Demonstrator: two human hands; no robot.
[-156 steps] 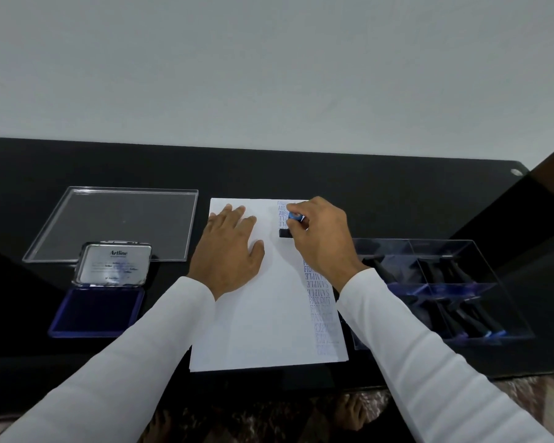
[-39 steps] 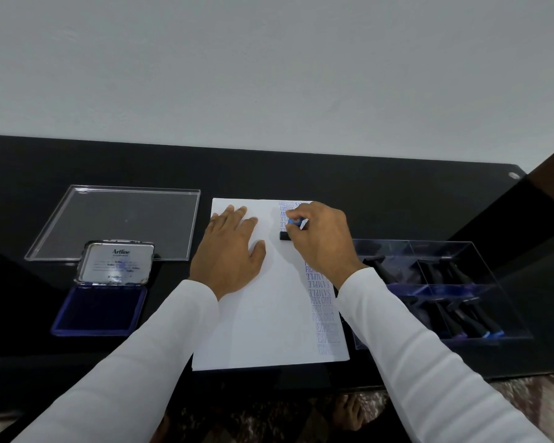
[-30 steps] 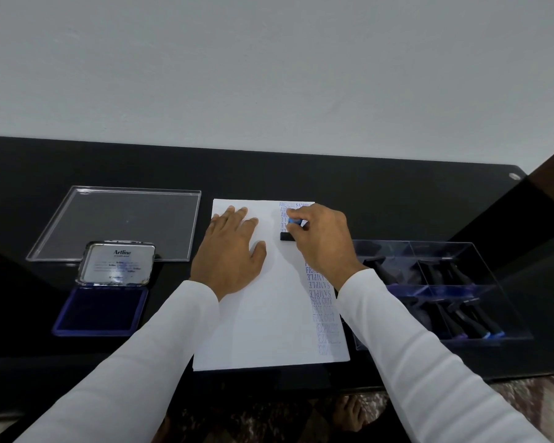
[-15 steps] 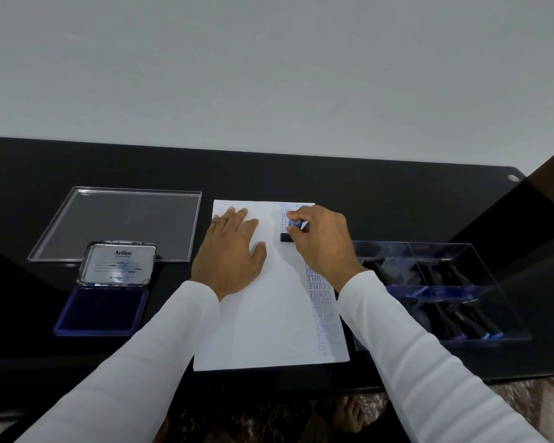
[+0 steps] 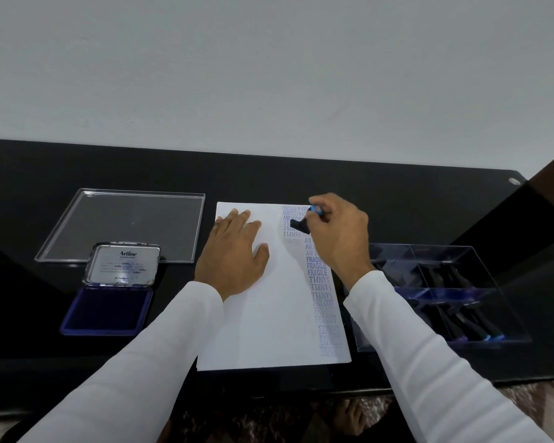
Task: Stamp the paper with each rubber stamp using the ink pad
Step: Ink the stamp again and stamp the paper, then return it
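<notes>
Ink pad (image 5: 104, 310) sits open at table (image 5: 397, 199) left, lid reads "Artline". Left hand (image 5: 234, 257) lies flat w/ fingers released, pinning paper (image 5: 269, 314). Right hand (image 5: 336, 233) pinches rubber stamp (image 5: 301, 223), which has just tipped up off the sheet, so that print looks done. Legible prints: AMENDED, SAMPLE, FRAGILE, FAX OUT. Stamp tray (image 5: 509, 314) at right.

Glossy black table, matt paper, clear plastic and shiny metal.

The black tabletop (image 5: 301, 180) is smooth and mirror-glossy; at centre lies a matt white paper sheet (image 5: 269, 314). At left, a clear glossy plastic lid (image 5: 125, 225) and a blue felt-like ink pad (image 5: 106, 310) with a shiny metal lid (image 5: 122, 265). At right, a transparent plastic compartment tray (image 5: 480, 266). White cloth sleeves (image 5: 429, 362) look soft and matt.
</notes>
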